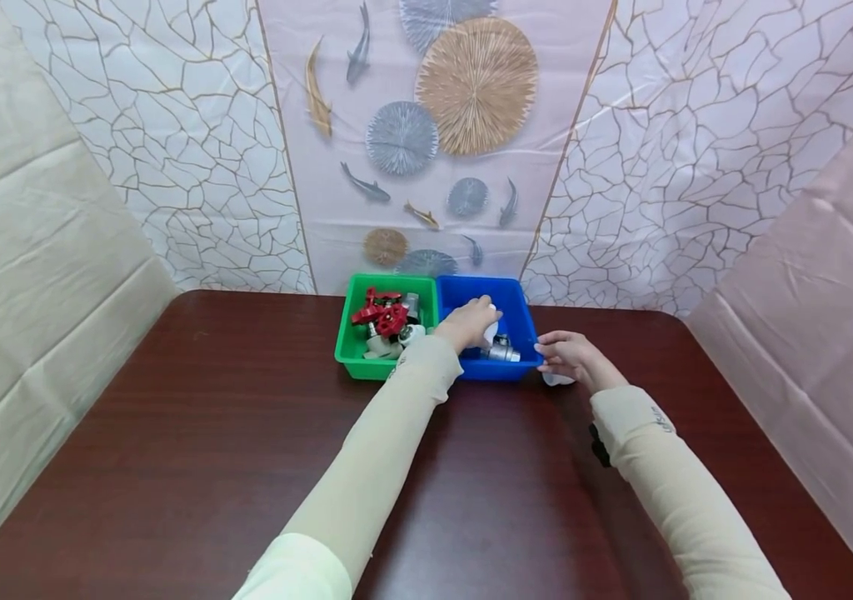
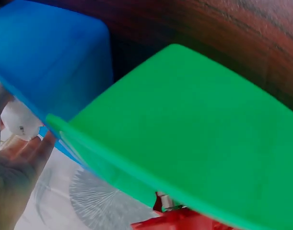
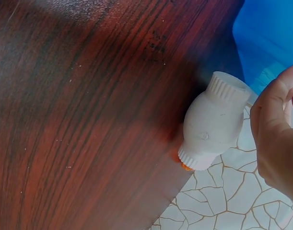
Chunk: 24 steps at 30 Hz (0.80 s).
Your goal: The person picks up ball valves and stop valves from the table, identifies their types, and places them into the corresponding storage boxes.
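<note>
My left hand (image 1: pixel 469 323) reaches into the blue bin (image 1: pixel 452 287) and grips a white plastic valve (image 2: pixel 20 120), its rounded body showing between thumb and fingers in the left wrist view. Just below that hand, a metal valve (image 1: pixel 502 350) lies in the same bin. At the bin's right side, my right hand (image 1: pixel 575 357) pinches the rim with bent fingers; the fingertips are partly cut off in the right wrist view. Under the right hand, a white ball valve (image 3: pixel 214 122) with ribbed ends lies on the table beside the bin, a bit of orange at its lower end.
A green bin (image 1: pixel 347 367) adjoins the blue one on the left. Inside it are several fittings, some with red handles (image 1: pixel 385 317), others white or metal. Both bins stand on the dark wooden table (image 1: pixel 246 467), near the patterned backdrop (image 1: pixel 224 167) at its far edge.
</note>
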Motion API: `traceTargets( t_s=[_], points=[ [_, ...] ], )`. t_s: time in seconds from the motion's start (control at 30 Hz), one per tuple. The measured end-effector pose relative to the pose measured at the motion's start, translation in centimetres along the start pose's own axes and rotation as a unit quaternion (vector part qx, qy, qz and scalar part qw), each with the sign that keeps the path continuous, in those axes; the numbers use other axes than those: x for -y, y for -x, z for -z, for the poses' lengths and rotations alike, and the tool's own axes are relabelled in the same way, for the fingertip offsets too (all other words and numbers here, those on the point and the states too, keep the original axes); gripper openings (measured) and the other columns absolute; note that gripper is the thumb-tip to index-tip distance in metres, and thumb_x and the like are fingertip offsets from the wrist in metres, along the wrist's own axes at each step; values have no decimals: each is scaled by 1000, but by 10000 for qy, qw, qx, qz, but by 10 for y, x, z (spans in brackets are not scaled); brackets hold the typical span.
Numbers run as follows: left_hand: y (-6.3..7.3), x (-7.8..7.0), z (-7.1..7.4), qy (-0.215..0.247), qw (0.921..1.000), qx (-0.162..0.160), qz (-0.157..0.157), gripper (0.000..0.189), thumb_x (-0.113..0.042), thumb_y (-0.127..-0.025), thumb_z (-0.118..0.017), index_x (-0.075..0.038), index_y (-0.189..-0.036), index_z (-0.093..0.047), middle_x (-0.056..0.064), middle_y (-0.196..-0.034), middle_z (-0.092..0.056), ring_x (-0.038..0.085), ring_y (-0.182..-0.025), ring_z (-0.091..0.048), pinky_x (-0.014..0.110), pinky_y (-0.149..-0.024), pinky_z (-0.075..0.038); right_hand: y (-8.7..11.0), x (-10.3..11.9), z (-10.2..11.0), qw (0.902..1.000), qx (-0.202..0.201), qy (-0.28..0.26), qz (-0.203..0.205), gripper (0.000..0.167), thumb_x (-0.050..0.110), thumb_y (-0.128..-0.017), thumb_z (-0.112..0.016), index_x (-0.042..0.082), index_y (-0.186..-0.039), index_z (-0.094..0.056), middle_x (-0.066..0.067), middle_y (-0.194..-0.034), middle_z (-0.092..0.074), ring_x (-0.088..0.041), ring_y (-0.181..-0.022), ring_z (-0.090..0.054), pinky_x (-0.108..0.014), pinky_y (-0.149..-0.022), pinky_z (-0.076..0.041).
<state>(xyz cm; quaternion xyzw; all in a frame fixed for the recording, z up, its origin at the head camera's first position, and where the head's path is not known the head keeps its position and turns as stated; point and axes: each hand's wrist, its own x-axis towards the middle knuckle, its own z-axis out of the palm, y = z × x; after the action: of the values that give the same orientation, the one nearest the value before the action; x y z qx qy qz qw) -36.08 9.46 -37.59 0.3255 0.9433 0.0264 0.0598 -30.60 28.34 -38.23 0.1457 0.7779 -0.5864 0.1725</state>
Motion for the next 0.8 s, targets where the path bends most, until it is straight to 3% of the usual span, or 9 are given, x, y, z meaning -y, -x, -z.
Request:
traceTargets(
  t_s=[0.23, 0.33, 0.53, 0.73, 0.8],
  points=[
    [3, 7, -7, 733, 9957, 197, 522, 61, -25, -97, -52, -12, -150, -24, 14, -156, -20, 26, -140, -32, 33, -111, -35, 0, 0, 0, 9997, 68, -203, 74, 26, 6, -96, -49, -4, -119, -46, 2, -74, -55, -7, -61, -55, -21, -65, -56],
    [3, 6, -9, 652, 9965, 146, 494, 57, -23, -99, -49, -10, -149, -27, 13, -156, -24, 25, -142, -28, 34, -112, -32, 0, -1, 0, 9994, 126, -314, 101, 22, 5, -96, -49, -4, -115, -48, 3, -72, -55, -7, -59, -55, -20, -63, -55],
    [-1, -2, -12, 311, 9983, -74, 486, 49, -16, -100, -45, -8, -147, -32, 12, -153, -29, 23, -141, -31, 32, -112, -32, 0, -2, 0, 9995, 124, -254, 120, 29, 6, -96, -51, -5, -121, -46, 3, -77, -54, -7, -62, -54, -20, -64, -55],
    [0, -7, -18, 715, 9952, 221, 627, 53, -19, -104, -31, -7, -152, -12, 12, -159, -6, 33, -146, -13, 43, -116, -23, 1, -2, 1, 9996, 99, -219, 116, 31, 7, -96, -51, -6, -124, -44, 1, -77, -54, -7, -63, -56, -20, -65, -55],
    [2, -7, -19, 829, 9946, 305, 548, 57, -23, -104, -31, -6, -152, -5, 12, -160, 1, 36, -146, -8, 44, -118, -18, 0, -1, 1, 9997, 60, -188, 114, 29, 7, -96, -50, -5, -122, -45, 1, -75, -54, -7, -62, -56, -20, -64, -55]
  ],
)
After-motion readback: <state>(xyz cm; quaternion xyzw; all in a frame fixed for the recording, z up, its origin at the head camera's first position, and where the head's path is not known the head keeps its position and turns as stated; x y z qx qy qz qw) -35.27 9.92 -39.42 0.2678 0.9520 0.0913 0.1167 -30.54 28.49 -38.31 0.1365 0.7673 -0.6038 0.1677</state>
